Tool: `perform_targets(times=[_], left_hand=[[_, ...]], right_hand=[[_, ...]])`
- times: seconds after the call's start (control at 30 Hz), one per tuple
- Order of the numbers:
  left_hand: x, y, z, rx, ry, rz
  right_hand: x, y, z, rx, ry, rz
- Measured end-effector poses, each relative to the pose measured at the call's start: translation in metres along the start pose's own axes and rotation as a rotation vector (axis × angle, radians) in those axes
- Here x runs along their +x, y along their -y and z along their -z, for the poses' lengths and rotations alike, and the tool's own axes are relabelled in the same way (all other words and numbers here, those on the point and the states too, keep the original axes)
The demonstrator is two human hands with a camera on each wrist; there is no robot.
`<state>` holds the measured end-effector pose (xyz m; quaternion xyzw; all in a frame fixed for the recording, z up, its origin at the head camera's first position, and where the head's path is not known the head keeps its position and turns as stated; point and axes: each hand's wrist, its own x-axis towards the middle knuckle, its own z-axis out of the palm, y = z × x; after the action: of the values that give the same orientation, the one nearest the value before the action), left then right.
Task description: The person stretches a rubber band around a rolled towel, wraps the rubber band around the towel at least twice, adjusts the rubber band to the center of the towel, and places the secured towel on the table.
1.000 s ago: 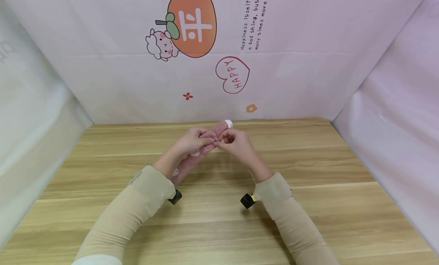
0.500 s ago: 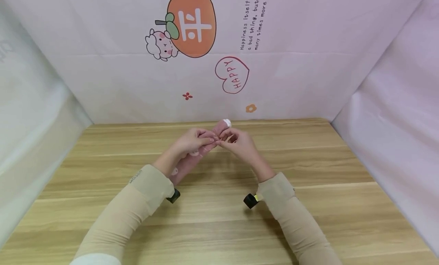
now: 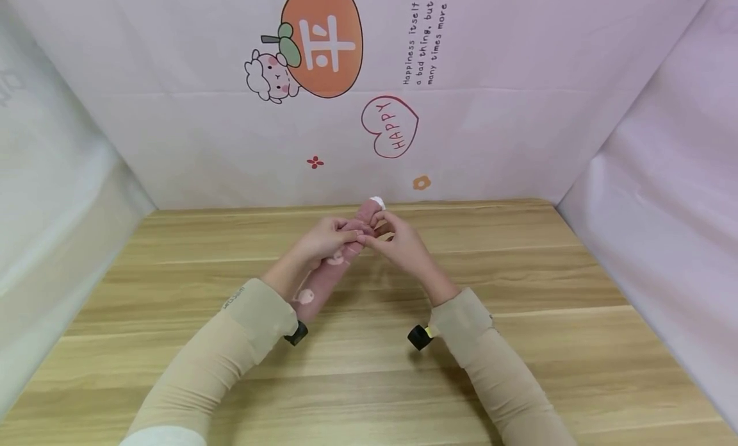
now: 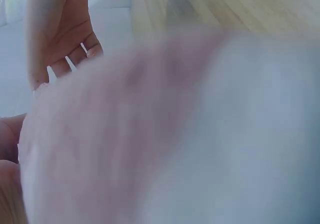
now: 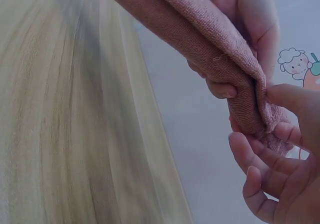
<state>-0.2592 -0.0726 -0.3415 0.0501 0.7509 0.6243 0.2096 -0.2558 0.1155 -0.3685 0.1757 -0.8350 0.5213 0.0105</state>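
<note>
A pink terry towel (image 3: pixel 327 282), folded into a long narrow roll with pale patches and a white far end, is held slantwise above the table. My left hand (image 3: pixel 324 239) grips it around the middle, thumb on top. From the other side, my right hand (image 3: pixel 405 246) pinches the towel's edge close to the left fingertips. In the right wrist view the towel (image 5: pixel 200 39) shows a lengthwise fold, with the right thumb and fingers on its edge. Up close and blurred, the towel (image 4: pixel 100 134) covers much of the left wrist view and hides most of the left hand.
The wooden table (image 3: pixel 357 382) lies beneath both arms. Behind it stands a white cloth backdrop (image 3: pixel 230 151) printed with cartoons and lettering, and white cloth hangs at both sides. A small black camera (image 3: pixel 419 337) sits at the right wrist; another is at the left.
The towel has turned a little in the hands: its white end has moved slightly up and left, and its near end shows more to the right. Both hands stay almost in place.
</note>
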Motion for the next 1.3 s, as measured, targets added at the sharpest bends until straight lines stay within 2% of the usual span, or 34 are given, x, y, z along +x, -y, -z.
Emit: perform_targets(times=[0.17,0.37,0.53,0.67,0.83,1.03,1.13,1.23,1.3], left_hand=[[0.003,0.001,0.000,-0.054,0.014,0.007],[0.002,-0.002,0.000,-0.116,0.084,0.038],[-0.001,-0.002,0.000,-0.102,0.132,0.052],[-0.003,0.000,-0.001,-0.100,0.162,0.049],[-0.004,0.006,-0.003,-0.138,0.165,0.052],[-0.005,0.016,-0.012,-0.291,0.114,0.062],[-0.005,0.022,-0.015,-0.353,0.122,0.056],[-0.004,0.025,-0.015,-0.368,0.140,0.063],[-0.004,0.026,-0.012,-0.355,0.123,0.086]], right_hand=[[0.003,0.001,0.003,0.060,0.009,-0.028],[0.010,0.004,0.009,0.134,-0.015,-0.035],[0.017,0.007,0.015,0.252,0.054,-0.104],[0.021,0.009,0.019,0.303,0.117,-0.154],[0.025,0.010,0.023,0.305,0.185,-0.193],[0.029,0.013,0.028,0.228,0.267,-0.212],[0.030,0.014,0.030,0.200,0.311,-0.216],[0.030,0.014,0.030,0.173,0.368,-0.202],[0.030,0.015,0.030,0.141,0.403,-0.186]])
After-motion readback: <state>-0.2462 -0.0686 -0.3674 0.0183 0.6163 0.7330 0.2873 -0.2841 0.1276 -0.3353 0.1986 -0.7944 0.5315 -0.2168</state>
